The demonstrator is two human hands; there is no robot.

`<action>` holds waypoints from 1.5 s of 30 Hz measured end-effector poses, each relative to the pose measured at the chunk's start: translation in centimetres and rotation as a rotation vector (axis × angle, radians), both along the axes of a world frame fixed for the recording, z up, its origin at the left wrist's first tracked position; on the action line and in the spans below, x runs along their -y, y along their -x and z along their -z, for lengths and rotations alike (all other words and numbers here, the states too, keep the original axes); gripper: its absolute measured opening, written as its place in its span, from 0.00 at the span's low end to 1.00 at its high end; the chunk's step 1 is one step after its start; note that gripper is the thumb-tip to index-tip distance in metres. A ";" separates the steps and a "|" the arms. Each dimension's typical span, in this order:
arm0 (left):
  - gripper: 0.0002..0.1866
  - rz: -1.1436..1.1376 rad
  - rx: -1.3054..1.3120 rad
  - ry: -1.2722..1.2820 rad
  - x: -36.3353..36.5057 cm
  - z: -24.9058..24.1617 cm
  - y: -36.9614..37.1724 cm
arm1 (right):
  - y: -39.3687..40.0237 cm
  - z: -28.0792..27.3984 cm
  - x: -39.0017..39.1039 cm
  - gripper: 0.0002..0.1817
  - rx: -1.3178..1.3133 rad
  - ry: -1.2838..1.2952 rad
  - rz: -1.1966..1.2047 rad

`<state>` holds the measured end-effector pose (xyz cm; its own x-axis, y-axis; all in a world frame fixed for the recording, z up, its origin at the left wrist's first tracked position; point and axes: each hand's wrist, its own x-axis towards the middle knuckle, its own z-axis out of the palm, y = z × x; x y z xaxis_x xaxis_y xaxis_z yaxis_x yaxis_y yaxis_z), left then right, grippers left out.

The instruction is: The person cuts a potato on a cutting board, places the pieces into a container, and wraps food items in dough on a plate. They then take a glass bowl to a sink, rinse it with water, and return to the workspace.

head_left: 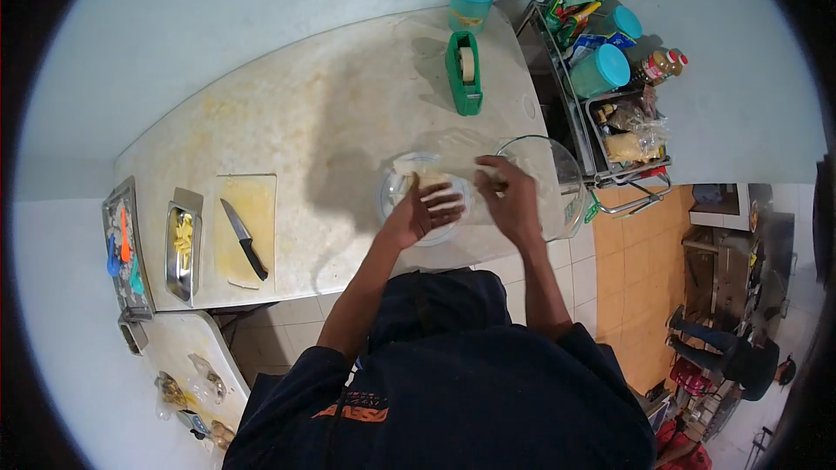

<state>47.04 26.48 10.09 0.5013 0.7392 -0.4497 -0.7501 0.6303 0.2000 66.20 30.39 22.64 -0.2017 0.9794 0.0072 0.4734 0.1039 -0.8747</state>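
My left hand (424, 211) is held over a clear round bowl (381, 198), palm turned inward and fingers spread. Pale, whitish contents show partly beneath it, but my hand hides most of them. My right hand (509, 198) is raised just to the right, its fingers bent and apart, with nothing visible between them. It overlaps the left side of a larger clear glass bowl (578, 196) at the table's right edge. Thin see-through plastic (461, 141) seems to lie on the table beyond my hands.
Left on the white table (296, 139) are a knife (244, 239) on a yellowed cutting board (248, 191) and a metal tray (193, 274) of yellow pieces. A green tape dispenser (466, 91) and turquoise-lidded container (473, 4) stand farther back. A rack (601, 161) adjoins the right edge.
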 end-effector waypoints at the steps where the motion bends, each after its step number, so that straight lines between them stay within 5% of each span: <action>1: 0.39 -0.077 -0.038 0.007 -0.5 -1.2 0.7 | 1.4 0.5 0.2 0.14 -0.043 0.042 -0.022; 4: 0.31 -0.210 -0.158 0.013 -2.0 0.3 4.5 | 4.7 5.7 0.5 0.13 -0.201 0.239 -0.048; 7: 0.19 -0.100 -0.656 -0.167 -2.0 2.2 6.8 | 6.1 12.5 0.9 0.13 -0.345 0.406 -0.031; 9: 0.15 -0.082 -0.764 -0.155 -1.7 4.3 7.1 | 6.2 16.4 1.3 0.12 -0.338 0.467 -0.016; 15: 0.15 0.011 -1.142 -0.243 -2.2 8.7 6.2 | 5.7 20.7 1.3 0.12 -0.341 0.482 0.125; 18: 0.16 0.058 -1.359 -0.370 -2.2 9.9 6.0 | 4.5 20.3 0.9 0.14 -0.080 0.416 0.050; 21: 0.15 0.104 -1.708 -0.536 -1.7 9.5 6.1 | 3.0 21.4 2.1 0.14 0.280 -0.077 0.056; 23: 0.14 0.075 -1.871 -0.583 -0.9 9.5 6.0 | 2.5 18.4 3.2 0.13 0.258 -0.053 0.038; 30: 0.13 -0.084 -1.972 -0.893 0.1 6.8 3.3 | -2.0 3.7 3.5 0.09 -0.007 0.489 -0.183; 32: 0.14 -0.052 -1.899 -0.827 0.4 7.1 2.9 | -4.4 2.7 2.0 0.08 0.119 0.282 0.022; 34: 0.13 -0.047 -1.898 -0.819 0.6 6.8 2.8 | -7.5 5.3 -0.1 0.09 0.333 0.019 0.167; 37: 0.12 -0.090 -1.816 -0.746 0.7 6.3 2.4 | -11.6 10.5 -2.2 0.11 0.692 -0.034 0.187; 45: 0.11 -0.146 -1.853 -0.730 1.1 5.7 3.6 | -13.5 17.7 -4.4 0.17 0.925 0.019 0.027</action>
<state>43.47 25.38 4.36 -0.2044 0.9743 0.0946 0.6053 0.0498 0.7945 79.69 34.79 4.90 -0.0963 0.9821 -0.1618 0.9862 0.0722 -0.1488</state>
